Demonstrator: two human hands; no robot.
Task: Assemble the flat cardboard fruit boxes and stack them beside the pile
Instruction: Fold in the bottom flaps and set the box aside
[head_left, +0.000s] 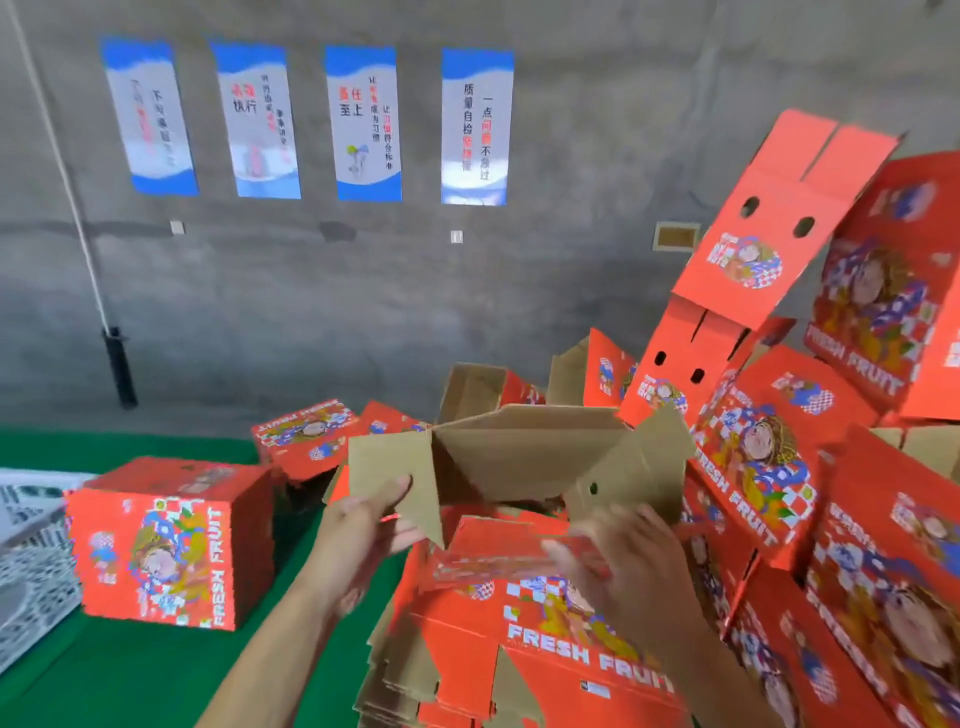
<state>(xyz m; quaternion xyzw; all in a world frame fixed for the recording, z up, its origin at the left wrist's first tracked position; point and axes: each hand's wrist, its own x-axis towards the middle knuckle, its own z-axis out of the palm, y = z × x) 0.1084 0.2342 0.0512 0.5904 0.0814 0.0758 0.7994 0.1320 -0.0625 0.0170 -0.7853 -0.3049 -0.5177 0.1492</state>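
Observation:
A half-opened cardboard box hovers at centre, its brown inside facing me with flaps spread left and right. My left hand pinches the left brown flap, thumb on top. Blurred by motion, my right hand is at the box's lower right edge below the right flap; its grip is unclear. Beneath the hands lies the pile of flat red "FRESH FRUIT" boxes. One assembled red box stands on the green floor to the left.
Many assembled red boxes are heaped at the right, some tilted high against the grey wall. More red boxes lie behind the held one. Green flooring spreads left; a patterned grey mat lies at the far left edge.

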